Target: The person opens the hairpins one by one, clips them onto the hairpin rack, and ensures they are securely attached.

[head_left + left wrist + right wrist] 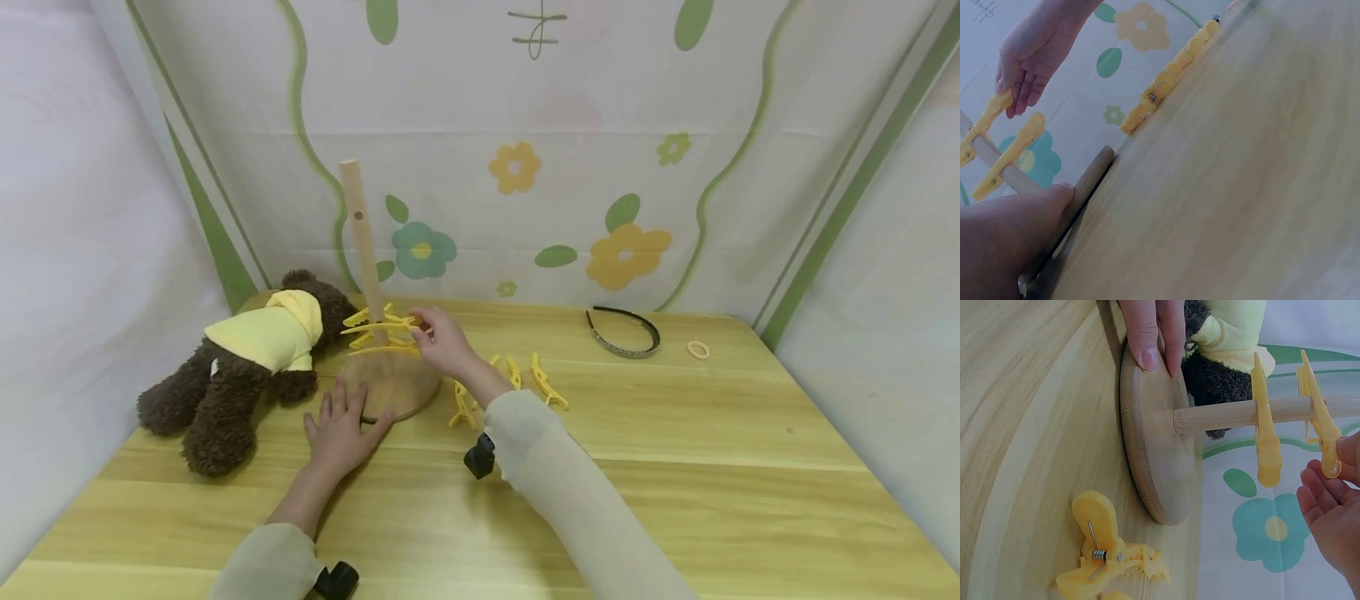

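Two hands are at work over a pale, wood-grained worktop (675,500). Left of both lies a bear (262,337), dark and shaggy, in a soft yellow hoodie. The left hand (341,427) spreads its fingers over the rim of a smooth, round wooden base (408,390). From the base, between the hands, rises a straight round post (363,250). Two yellow clips sit across it, the lower clip (1267,444) untouched; the right hand (447,345) pinches the rounded end of the upper clip (1325,430). The clips look like light, stiff, rather slick plastic, probably springy; the rounded ends seem the place to squeeze. Just right of that hand are loose clips (549,388), one showing a metal coil (1100,555). Farther right are a glittery, curved headband (636,353) and a small pale ring (701,357).
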Demonstrator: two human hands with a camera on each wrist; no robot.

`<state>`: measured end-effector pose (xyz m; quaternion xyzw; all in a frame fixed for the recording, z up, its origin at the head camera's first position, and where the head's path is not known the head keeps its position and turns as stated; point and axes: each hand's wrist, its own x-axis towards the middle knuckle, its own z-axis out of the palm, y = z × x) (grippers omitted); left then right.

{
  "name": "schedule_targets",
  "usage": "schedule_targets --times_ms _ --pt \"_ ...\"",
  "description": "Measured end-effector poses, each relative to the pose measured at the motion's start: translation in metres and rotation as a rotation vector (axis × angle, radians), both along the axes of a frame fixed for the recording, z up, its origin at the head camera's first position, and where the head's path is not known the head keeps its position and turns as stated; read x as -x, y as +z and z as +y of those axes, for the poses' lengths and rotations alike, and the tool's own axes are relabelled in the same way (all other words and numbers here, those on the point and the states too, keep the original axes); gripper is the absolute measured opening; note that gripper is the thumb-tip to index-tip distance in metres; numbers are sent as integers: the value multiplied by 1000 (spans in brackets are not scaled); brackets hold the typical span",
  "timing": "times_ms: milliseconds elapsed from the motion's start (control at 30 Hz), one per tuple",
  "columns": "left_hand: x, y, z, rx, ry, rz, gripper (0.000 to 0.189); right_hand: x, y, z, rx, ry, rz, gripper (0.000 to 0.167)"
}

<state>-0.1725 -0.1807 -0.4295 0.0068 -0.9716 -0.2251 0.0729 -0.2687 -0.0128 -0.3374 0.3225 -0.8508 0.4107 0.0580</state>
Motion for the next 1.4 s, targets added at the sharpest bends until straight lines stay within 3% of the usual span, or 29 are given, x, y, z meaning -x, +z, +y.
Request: schedule_targets --times_ms 400,600,733,933,1133,1400 --pt "0 -2 1 3 -3 -5 79 -8 10 13 41 4 -9 44" --pt "-2 -1 1 9 4 -8 79 -17 24 48 69 -54 -6 50" --pt "-2 -1 0 9 5 -5 79 -22 24 81 86 -98 12 49" --pt "-2 -2 0 8 1 -10 80 -32 13 127 81 -177 25 45" --pt "-1 -4 0 13 7 -9 81 -39 -3 159 85 -235 -16 46" --pt "-1 -2 1 4 5 -2 81 -45 -38 188 64 -293 -206 58"
